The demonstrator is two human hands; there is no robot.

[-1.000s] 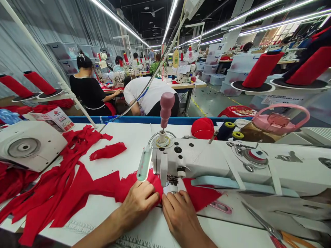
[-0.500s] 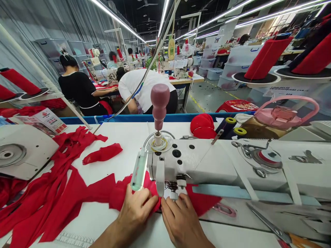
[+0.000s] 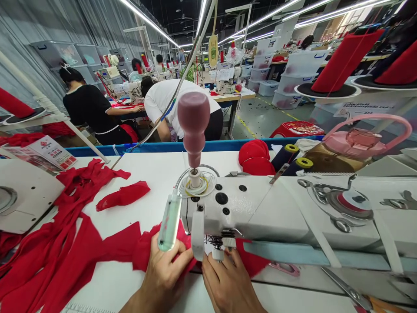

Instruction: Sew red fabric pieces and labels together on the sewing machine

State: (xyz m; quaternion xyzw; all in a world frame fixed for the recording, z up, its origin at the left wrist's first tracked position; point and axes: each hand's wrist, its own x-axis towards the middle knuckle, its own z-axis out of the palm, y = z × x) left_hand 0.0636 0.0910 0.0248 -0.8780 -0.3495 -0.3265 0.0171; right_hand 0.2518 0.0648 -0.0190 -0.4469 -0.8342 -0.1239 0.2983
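Red fabric lies under the head of a white sewing machine, its right corner showing beyond my right hand. My left hand is closed on the fabric just left of the needle area, thumb and index finger close together. My right hand presses on the cloth in front of the presser area, fingers bent and held together. Its fingertips are partly hidden behind the machine's tension knob. The needle itself cannot be made out. A pale green translucent lamp or handle hangs above my left hand.
Red fabric strips spread over the table's left side, with a small red piece nearby. Scissors and a pink clip lie right. A pink-handled screwdriver stands on the machine. Behind are thread cones and co-workers.
The view has shifted slightly closer to the machine. The fabric's right corner has slid a little left, away from the pink clip. Both hands keep nearly the same places on the cloth.
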